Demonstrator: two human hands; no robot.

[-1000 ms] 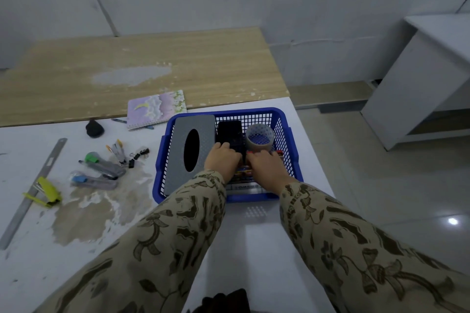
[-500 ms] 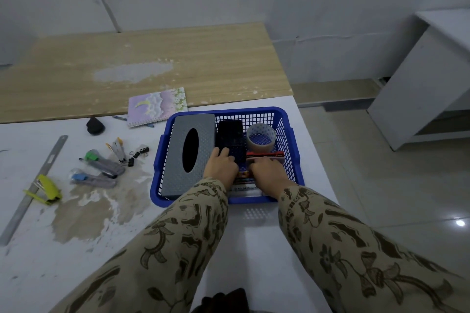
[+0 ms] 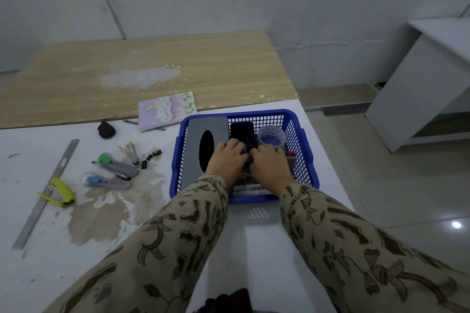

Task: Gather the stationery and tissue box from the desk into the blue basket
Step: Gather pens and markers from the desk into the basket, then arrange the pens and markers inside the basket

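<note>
Blue basket [image 3: 302, 150], partly filled.
Held tissue box [image 3: 207, 146] at 9 o'clock, long axis 12-to-6; received left hand [image 3: 227, 160], right hand [image 3: 269, 164], curled over stationery [image 3: 250, 187], grip undeterminable.

Office: white desk [image 3: 28, 168], wooden desk [image 3: 203, 63] (ruler [image 3: 63, 157], stapler [image 3: 61, 190]).

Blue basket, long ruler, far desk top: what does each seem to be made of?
Blue basket: likely moulded plastic, slightly glossy; even colour and a regular lattice of holes.
Long ruler: probably metal, dull grey; thin, flat, straight.
Far desk top: matt wood-grain, perhaps laminate; a patch is worn to grey and the near edge is chipped.
</note>
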